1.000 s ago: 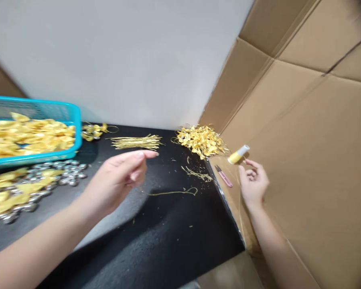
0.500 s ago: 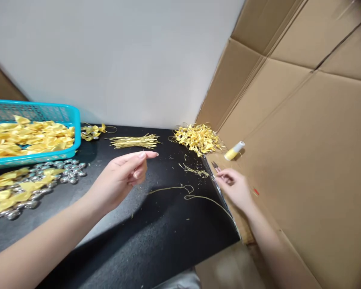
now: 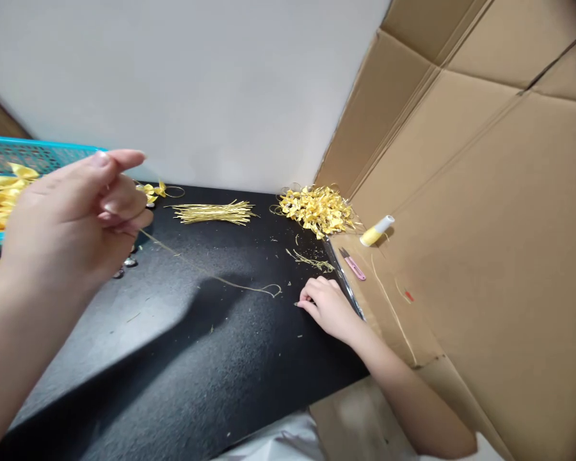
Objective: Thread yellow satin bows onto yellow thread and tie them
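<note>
My left hand (image 3: 84,214) is raised at the left, its thumb and fingers pinched together. A thin gold cord (image 3: 221,280) trails from below it across the black table to a small loop. My right hand (image 3: 329,307) rests near the table's right edge, thumb and fingertips together around a tiny dark bit too small to name. Pink snips (image 3: 352,264) lie on the cardboard just beyond it. Short gold cord pieces (image 3: 312,260) lie above my right hand.
A blue basket (image 3: 43,152) of yellow ribbon pieces stands at the left. Toward the back lie a bundle of gold cords (image 3: 214,212) and a pile of yellow bows (image 3: 317,211). A thread spool (image 3: 377,231) stands by the cardboard wall (image 3: 509,211).
My left hand has moved left and up, drawing the cord along. My right hand has left the snips on the cardboard and moved left onto the table. Another cord now lies on the cardboard.
</note>
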A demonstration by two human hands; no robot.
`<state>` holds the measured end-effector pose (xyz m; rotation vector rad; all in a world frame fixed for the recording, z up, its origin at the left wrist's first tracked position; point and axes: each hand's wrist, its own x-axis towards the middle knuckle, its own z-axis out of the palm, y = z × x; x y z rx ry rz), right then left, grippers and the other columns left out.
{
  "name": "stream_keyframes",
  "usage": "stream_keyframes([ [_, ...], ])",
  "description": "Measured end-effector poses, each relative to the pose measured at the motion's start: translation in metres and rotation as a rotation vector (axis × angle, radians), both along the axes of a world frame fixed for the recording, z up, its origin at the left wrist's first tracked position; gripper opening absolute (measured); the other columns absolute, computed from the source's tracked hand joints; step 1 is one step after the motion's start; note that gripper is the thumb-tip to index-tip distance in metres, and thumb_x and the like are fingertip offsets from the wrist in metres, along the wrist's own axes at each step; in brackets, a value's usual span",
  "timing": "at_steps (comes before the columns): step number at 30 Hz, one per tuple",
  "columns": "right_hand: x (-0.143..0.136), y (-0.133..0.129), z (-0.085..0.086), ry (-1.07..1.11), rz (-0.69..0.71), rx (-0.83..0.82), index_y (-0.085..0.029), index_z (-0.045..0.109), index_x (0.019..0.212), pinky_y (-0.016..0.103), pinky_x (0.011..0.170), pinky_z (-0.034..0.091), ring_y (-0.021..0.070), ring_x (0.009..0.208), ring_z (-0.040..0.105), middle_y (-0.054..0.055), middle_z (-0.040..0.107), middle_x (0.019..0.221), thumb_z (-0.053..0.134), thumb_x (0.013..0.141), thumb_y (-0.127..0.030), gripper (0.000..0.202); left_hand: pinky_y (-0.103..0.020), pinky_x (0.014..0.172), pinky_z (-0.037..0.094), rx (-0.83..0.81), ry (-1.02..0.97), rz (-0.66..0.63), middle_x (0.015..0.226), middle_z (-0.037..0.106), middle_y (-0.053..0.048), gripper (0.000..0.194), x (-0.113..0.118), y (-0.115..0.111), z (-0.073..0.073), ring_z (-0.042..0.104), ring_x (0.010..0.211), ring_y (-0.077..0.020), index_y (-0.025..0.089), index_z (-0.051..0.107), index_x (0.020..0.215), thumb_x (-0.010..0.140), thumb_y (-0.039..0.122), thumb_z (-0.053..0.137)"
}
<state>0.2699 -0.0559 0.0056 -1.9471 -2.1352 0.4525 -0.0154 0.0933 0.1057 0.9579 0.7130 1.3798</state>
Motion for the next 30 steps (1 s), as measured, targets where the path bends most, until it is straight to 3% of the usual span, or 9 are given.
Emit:
stream_keyframes([
  [3,0.0,0.001,0.007,0.21,-0.004,0.01,-0.018,0.056,0.076,0.032,0.078,0.035,0.0166,0.083,0.051,0.002,0.059,0.083,0.058,0.091,-0.021,0.016,-0.018,0.045,0.023,0.174,0.068,0.032,0.047,0.031,0.007,0.008,0.006,-0.006,-0.014,0.022,0.045,-0.0079,0.022,0.071,0.088,0.086,0.017,0.064],
  [5,0.0,0.003,0.013,0.436,-0.018,0.043,-0.019,0.053,0.075,0.029,0.076,0.037,0.0149,0.081,0.051,0.001,0.056,0.082,0.055,0.093,-0.024,0.019,-0.017,0.049,0.03,0.144,0.242,-0.043,0.053,0.045,0.006,0.008,0.019,-0.018,-0.029,0.036,0.051,-0.0077,0.024,0.074,0.086,0.085,0.027,0.067],
  [8,-0.001,0.006,0.023,0.686,-0.028,0.075,-0.019,0.051,0.075,0.027,0.072,0.038,0.0137,0.077,0.049,0.001,0.052,0.082,0.053,0.093,-0.033,0.023,-0.023,0.072,0.045,0.132,0.542,-0.355,0.086,0.071,-0.001,0.019,0.044,-0.039,-0.055,0.06,0.082,-0.0154,0.02,0.077,0.084,0.086,0.036,0.065],
  [11,-0.003,0.01,0.031,0.788,-0.031,0.067,-0.019,0.051,0.076,0.027,0.07,0.037,0.0138,0.076,0.048,0.001,0.051,0.081,0.056,0.091,-0.041,0.027,-0.031,0.087,0.046,0.209,0.605,-0.643,0.1,0.072,-0.006,0.027,0.062,-0.055,-0.078,0.063,0.095,-0.021,0.019,0.077,0.088,0.089,0.038,0.059],
  [14,-0.004,0.012,0.039,0.825,-0.015,0.031,-0.02,0.051,0.076,0.027,0.069,0.037,0.0139,0.075,0.046,0.001,0.051,0.08,0.057,0.09,-0.048,0.032,-0.033,0.092,0.045,0.271,0.62,-0.744,0.12,0.066,-0.008,0.03,0.068,-0.061,-0.093,0.062,0.104,-0.0224,0.02,0.077,0.093,0.092,0.04,0.054],
  [20,-0.009,0.013,0.048,0.841,0.019,-0.041,-0.02,0.052,0.077,0.026,0.067,0.037,0.0142,0.075,0.044,0.0,0.047,0.077,0.057,0.089,-0.053,0.035,-0.033,0.097,0.042,0.406,0.62,-0.817,0.135,0.057,-0.007,0.029,0.068,-0.063,-0.094,0.06,0.111,-0.022,0.022,0.077,0.098,0.095,0.036,0.052],
  [24,-0.01,0.012,0.048,0.855,0.035,-0.067,-0.019,0.053,0.077,0.026,0.069,0.037,0.0138,0.075,0.044,0.0,0.048,0.078,0.057,0.088,-0.052,0.035,-0.028,0.086,0.048,0.409,0.564,-0.869,0.118,0.067,-0.008,0.028,0.071,-0.065,-0.091,0.065,0.098,-0.0192,0.019,0.077,0.1,0.095,0.034,0.054],
  [27,-0.01,0.011,0.047,0.883,0.033,-0.093,-0.019,0.052,0.077,0.026,0.069,0.037,0.0129,0.073,0.043,0.0,0.048,0.078,0.058,0.088,-0.052,0.035,-0.026,0.086,0.048,0.387,0.52,-0.88,0.103,0.073,-0.008,0.026,0.071,-0.065,-0.091,0.066,0.096,-0.0186,0.017,0.076,0.1,0.094,0.032,0.055],
  [30,-0.01,0.01,0.045,0.91,0.019,-0.11,-0.019,0.051,0.077,0.026,0.07,0.038,0.0129,0.073,0.043,0.0,0.048,0.078,0.059,0.087,-0.052,0.035,-0.026,0.086,0.049,0.381,0.524,-0.877,0.102,0.072,-0.008,0.026,0.07,-0.063,-0.092,0.066,0.095,-0.0182,0.017,0.076,0.099,0.094,0.032,0.055],
])
